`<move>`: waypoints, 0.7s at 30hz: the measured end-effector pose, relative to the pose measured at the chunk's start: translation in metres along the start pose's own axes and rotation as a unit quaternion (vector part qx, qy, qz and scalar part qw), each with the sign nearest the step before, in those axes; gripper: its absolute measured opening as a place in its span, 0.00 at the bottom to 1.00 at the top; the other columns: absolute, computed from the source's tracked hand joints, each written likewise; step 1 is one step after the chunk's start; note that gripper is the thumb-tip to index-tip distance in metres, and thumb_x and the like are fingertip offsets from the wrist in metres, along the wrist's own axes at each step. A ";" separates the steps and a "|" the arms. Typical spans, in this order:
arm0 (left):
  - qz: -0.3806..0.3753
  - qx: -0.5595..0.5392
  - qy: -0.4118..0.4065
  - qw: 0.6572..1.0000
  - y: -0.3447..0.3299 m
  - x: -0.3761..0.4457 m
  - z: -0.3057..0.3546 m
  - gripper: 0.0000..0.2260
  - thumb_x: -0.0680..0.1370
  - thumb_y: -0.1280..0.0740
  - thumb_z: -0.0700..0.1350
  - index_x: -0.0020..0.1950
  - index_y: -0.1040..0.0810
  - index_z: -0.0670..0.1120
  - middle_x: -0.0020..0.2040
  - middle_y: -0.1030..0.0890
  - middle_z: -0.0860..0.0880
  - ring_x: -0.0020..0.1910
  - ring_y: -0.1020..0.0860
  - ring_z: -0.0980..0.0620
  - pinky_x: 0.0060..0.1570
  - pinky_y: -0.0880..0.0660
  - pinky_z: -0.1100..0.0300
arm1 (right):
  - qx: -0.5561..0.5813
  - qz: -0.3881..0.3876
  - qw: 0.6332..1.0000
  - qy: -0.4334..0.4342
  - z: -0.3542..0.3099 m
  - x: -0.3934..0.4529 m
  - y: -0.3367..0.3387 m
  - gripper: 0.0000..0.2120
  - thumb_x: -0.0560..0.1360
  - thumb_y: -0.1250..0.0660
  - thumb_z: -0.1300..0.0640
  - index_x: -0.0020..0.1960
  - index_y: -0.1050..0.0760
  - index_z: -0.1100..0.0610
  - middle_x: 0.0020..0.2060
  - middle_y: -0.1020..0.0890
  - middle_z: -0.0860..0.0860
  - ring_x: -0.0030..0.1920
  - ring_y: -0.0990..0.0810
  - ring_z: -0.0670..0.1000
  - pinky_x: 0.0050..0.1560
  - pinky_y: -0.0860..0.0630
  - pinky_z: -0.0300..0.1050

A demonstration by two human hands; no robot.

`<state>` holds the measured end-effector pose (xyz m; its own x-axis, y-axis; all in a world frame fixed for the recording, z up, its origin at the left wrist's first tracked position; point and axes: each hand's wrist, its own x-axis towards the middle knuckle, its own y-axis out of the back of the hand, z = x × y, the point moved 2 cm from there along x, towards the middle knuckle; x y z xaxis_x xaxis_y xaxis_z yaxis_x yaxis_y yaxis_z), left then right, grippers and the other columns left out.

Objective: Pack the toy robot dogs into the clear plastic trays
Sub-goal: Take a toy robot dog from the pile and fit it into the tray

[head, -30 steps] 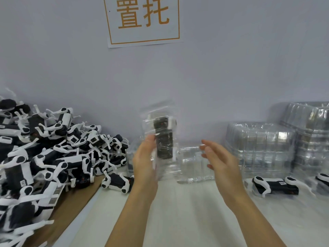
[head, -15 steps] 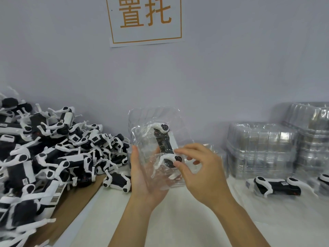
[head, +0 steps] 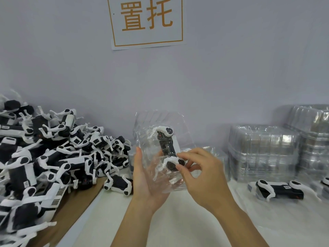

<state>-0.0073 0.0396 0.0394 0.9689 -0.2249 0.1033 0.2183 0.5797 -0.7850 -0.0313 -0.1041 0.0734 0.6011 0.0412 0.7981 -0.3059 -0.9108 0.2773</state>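
Two orange characters 置托 on wall sign (head: 147, 22); barcode labels (head: 57, 195) unreadable.

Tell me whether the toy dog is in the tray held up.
In. The toy robot dog lies in the clear tray, which the left hand holds; the right hand pinches its lower end.

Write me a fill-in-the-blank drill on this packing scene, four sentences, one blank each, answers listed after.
1. The left hand holds up a clear ____ with a toy dog in it.
2. The right hand pinches the dog's ____ end.
3. The loose pile of dogs lies to the person's ____.
4. The stacks of empty trays stand against the ____.

Missing words: tray; lower; left; wall
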 end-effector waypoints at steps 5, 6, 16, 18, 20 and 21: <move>0.012 0.036 0.001 0.999 0.005 0.004 0.000 0.42 0.67 0.31 0.74 0.70 0.24 0.47 0.68 0.24 0.36 0.67 0.25 0.32 0.70 0.37 0.32 | -0.011 -0.012 1.000 -0.016 0.004 0.001 0.002 0.12 0.71 0.24 0.62 0.52 0.15 0.50 0.43 0.20 0.40 0.41 0.19 0.45 0.42 0.23 0.33; 0.024 0.051 -0.005 0.998 0.005 0.005 0.000 0.40 0.66 0.31 0.74 0.68 0.21 0.47 0.67 0.22 0.37 0.66 0.24 0.33 0.69 0.36 0.32 | -0.016 -0.018 0.999 -0.022 0.005 0.001 0.003 0.11 0.71 0.24 0.61 0.52 0.15 0.50 0.43 0.19 0.40 0.41 0.19 0.45 0.42 0.23 0.33; 0.042 0.267 -0.029 0.962 -0.010 0.001 -0.002 0.31 0.68 0.32 0.73 0.60 0.16 0.52 0.59 0.16 0.45 0.58 0.17 0.43 0.51 0.19 0.47 | 0.015 0.095 0.994 -0.048 -0.005 0.008 0.013 0.16 0.78 0.31 0.60 0.63 0.22 0.48 0.49 0.21 0.42 0.47 0.20 0.39 0.44 0.25 0.28; 0.013 0.305 -0.026 0.952 -0.015 -0.001 -0.006 0.25 0.69 0.32 0.70 0.55 0.14 0.55 0.54 0.14 0.48 0.51 0.15 0.49 0.41 0.19 0.56 | 0.009 0.125 0.991 -0.046 -0.006 0.010 0.017 0.14 0.78 0.31 0.62 0.62 0.21 0.51 0.50 0.22 0.45 0.47 0.20 0.39 0.45 0.24 0.29; 0.010 0.326 -0.034 0.945 -0.017 -0.002 -0.007 0.25 0.66 0.31 0.70 0.54 0.14 0.55 0.53 0.14 0.48 0.48 0.14 0.52 0.39 0.19 0.60 | -0.002 0.143 0.988 -0.061 -0.003 0.010 0.023 0.12 0.78 0.31 0.63 0.59 0.19 0.52 0.50 0.20 0.47 0.47 0.20 0.40 0.47 0.22 0.32; 0.006 0.333 -0.041 0.942 -0.018 -0.003 -0.008 0.25 0.65 0.31 0.70 0.54 0.14 0.56 0.52 0.13 0.50 0.47 0.14 0.53 0.37 0.20 0.62 | -0.005 0.145 0.987 -0.070 -0.001 0.011 0.025 0.11 0.78 0.31 0.63 0.58 0.18 0.52 0.50 0.19 0.47 0.46 0.19 0.40 0.47 0.22 0.33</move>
<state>-0.0146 0.0239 0.0484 0.9716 -0.1700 0.1644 0.2055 0.9510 -0.2312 -0.0337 -0.1261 0.0897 0.5829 -0.2774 0.7637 -0.4869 -0.8717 0.0550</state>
